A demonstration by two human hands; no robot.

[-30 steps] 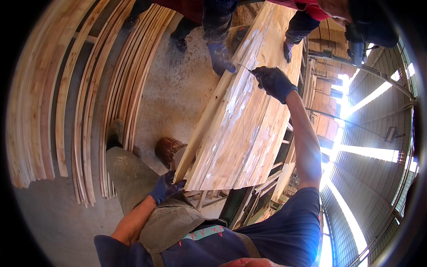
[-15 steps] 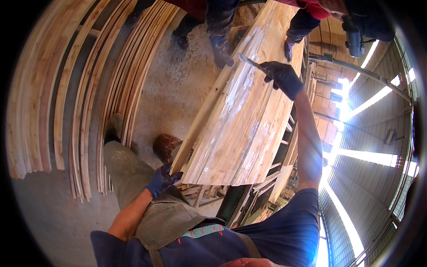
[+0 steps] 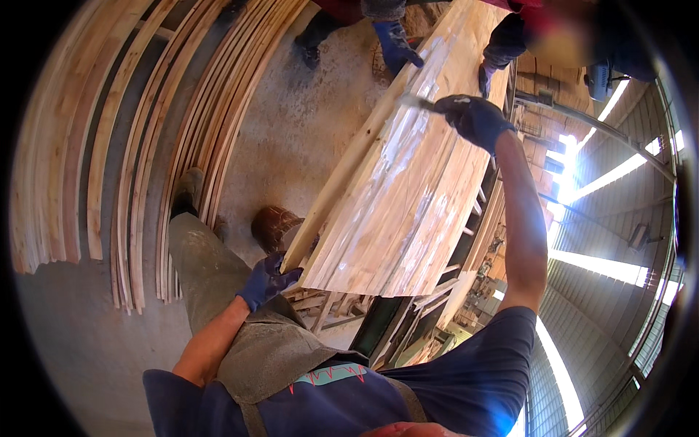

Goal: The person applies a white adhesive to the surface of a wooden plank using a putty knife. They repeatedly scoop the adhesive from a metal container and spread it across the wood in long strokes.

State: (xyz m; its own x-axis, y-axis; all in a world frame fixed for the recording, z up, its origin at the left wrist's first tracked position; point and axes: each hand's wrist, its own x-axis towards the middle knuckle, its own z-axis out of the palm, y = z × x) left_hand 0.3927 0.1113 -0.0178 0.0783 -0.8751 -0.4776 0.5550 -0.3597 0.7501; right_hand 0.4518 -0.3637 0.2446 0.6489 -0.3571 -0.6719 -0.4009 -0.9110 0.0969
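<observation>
A row of long pale wooden boards [image 3: 393,211] lies side by side in front of me, streaked with a white, wet-looking coating. My left hand [image 3: 268,282], in a dark blue glove, is closed on the near end of the leftmost narrow board [image 3: 328,211], which stands slightly apart from the others at this end. My gloved right hand [image 3: 477,120] grips a slim, dark tool [image 3: 419,102] with a paler tip, blurred by motion, above the far part of the boards. Its exact kind is unclear.
Across the boards, a co-worker's blue-gloved hand [image 3: 397,49] touches the left edge and another [image 3: 486,79] rests at the right. Stacks of long wood strips [image 3: 211,124] lie on the floor at left. A brown, rounded container [image 3: 273,227] stands beside my leg.
My right hand with the tool has shifted right. The co-worker's hand at the left edge has moved up and right. The boards appear slightly shifted; my left hand keeps its grip.
</observation>
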